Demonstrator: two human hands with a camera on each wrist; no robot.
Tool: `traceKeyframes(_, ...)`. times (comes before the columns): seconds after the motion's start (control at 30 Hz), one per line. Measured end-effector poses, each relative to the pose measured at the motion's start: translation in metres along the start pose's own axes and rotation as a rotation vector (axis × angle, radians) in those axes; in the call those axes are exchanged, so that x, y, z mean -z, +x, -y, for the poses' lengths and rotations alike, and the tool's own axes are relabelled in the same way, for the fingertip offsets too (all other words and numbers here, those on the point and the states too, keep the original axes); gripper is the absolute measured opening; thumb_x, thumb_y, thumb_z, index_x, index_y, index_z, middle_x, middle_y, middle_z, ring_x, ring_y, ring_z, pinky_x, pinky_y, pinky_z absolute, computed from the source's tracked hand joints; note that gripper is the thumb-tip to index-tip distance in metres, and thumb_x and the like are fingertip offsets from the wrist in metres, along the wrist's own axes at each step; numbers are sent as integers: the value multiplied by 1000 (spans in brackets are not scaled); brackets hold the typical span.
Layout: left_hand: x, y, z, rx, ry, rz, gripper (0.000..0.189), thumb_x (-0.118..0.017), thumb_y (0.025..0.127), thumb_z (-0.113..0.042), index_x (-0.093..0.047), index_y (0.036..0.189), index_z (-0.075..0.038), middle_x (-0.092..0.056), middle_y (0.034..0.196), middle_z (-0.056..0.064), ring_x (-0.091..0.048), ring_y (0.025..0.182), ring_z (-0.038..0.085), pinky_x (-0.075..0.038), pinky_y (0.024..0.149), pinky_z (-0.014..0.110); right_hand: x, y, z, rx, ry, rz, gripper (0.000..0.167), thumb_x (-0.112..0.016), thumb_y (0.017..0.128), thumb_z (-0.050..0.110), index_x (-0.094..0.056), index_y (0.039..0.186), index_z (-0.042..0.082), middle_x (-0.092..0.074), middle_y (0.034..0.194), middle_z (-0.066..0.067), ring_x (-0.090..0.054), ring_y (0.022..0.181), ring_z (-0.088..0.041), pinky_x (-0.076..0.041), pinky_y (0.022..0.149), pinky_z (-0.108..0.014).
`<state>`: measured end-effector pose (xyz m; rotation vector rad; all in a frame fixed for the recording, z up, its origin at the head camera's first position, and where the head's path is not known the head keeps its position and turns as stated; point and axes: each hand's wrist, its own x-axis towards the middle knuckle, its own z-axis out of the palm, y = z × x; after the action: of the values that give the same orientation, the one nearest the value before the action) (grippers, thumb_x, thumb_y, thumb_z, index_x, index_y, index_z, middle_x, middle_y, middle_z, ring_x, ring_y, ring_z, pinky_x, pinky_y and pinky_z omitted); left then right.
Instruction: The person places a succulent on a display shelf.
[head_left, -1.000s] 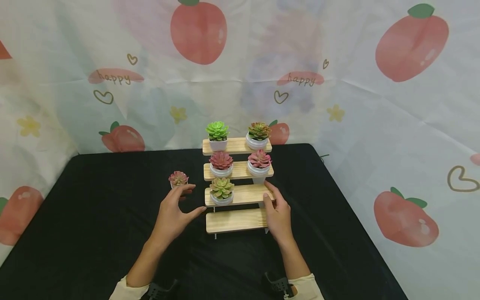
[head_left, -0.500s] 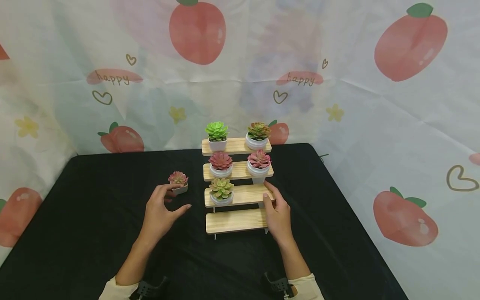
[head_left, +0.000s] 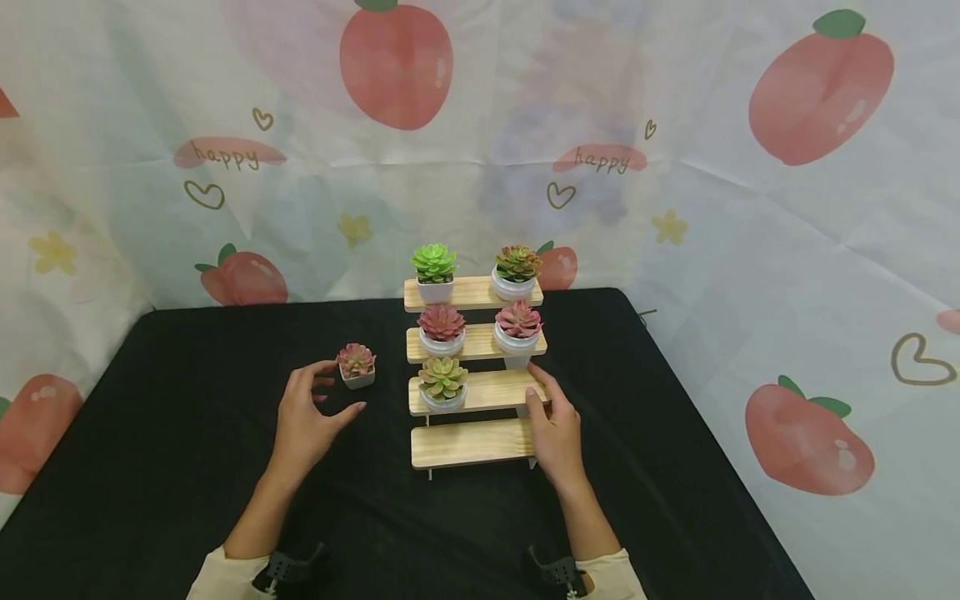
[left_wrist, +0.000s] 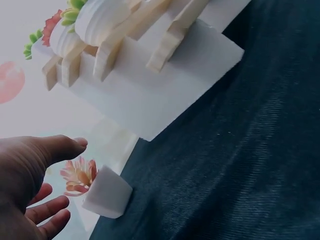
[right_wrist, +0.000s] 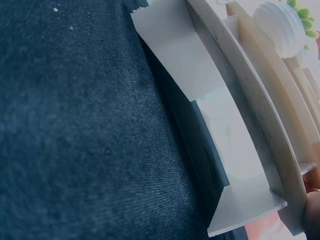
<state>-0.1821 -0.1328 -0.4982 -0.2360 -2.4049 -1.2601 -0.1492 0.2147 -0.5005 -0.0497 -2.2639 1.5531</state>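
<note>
My left hand (head_left: 303,425) is beside a pink succulent in a small square white pot (head_left: 357,370), which stands on the black cloth. Its thumb and fingers are spread apart around the near left of that pot, with nothing held. The left wrist view shows the thumb above the pink leaves and the white pot (left_wrist: 108,194) tilted by the camera angle. My right hand (head_left: 557,433) grips the right end of a four-step wooden plant stand (head_left: 468,443), its thumb on the third board. Only a bit of that hand (right_wrist: 313,210) shows in the right wrist view.
On the stand's upper three boards sit several potted succulents: bright green (head_left: 434,263), brownish green (head_left: 517,264), two reddish ones, and a yellow-green one (head_left: 443,380). Black cloth (head_left: 187,467) covers the table. A fruit-print curtain (head_left: 465,192) hangs behind.
My left hand has moved left from beside the stand to the pink succulent, uncovering its pot. The right hand stays at the stand, and the plants have not moved.
</note>
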Motion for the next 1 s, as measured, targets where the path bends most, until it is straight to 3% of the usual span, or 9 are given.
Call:
traceKeyframes(0.13,-2,4,1,17,-17,6,75,-96,73,-7,-55,136,2,-53,126,21,-59,113,37,-52,91,52,1,1,0,4,2,-1,38,-57,107,15,-62,144,19,-60,142,4,-53,82,-20,-41,65,-32)
traceKeyframes(0.27,-3,8,3,59,-16,41,80,-95,75,-8,-50,140,3,-52,132,23,-56,122,39,-49,97,53,1,1,-2,4,-6,-6,38,-57,107,16,-62,144,18,-63,134,1,-48,67,-18,-39,59,-32)
traceKeyframes(0.43,-4,12,5,149,21,125,92,-93,79,-13,-39,150,6,-43,148,28,-45,137,43,-41,110,55,0,0,-1,3,-15,-6,38,-58,107,16,-62,144,20,-62,93,-8,-39,52,-13,-35,51,-29)
traceKeyframes(0.5,-4,13,5,177,39,153,96,-93,80,-16,-35,153,6,-39,152,28,-41,141,43,-39,111,56,0,0,-1,5,-13,-3,38,-58,107,16,-62,144,19,-61,92,-8,-38,51,-12,-35,50,-29)
traceKeyframes(0.53,-4,13,5,186,45,161,97,-93,80,-17,-34,154,5,-39,153,28,-40,142,43,-38,111,57,0,0,-1,5,-14,-1,38,-58,107,16,-62,145,18,-61,93,-8,-38,51,-12,-35,50,-29)
traceKeyframes(0.63,-5,16,6,191,54,171,98,-92,81,-19,-34,155,5,-39,154,29,-40,142,43,-38,110,59,0,0,-1,10,-12,-4,38,-58,106,15,-62,144,18,-66,114,-4,-38,52,-12,-36,52,-29)
traceKeyframes(0.73,-6,18,7,191,60,176,97,-92,81,-21,-34,155,5,-39,153,30,-40,141,44,-38,110,60,0,0,0,6,-16,-8,38,-58,106,15,-62,144,19,-66,115,-5,-39,53,-15,-35,52,-30)
traceKeyframes(0.93,-8,23,12,228,87,210,100,-91,82,-23,-32,156,7,-39,153,32,-38,142,45,-35,112,60,0,-1,0,-5,1,6,38,-57,107,16,-61,144,21,-60,142,4,-56,91,-18,-43,74,-34)
traceKeyframes(1.0,-9,25,13,243,87,224,102,-91,82,-24,-29,156,8,-38,155,32,-37,143,45,-33,113,60,0,-1,0,-4,2,8,38,-57,107,16,-61,145,22,-59,143,5,-55,90,-20,-43,74,-34)
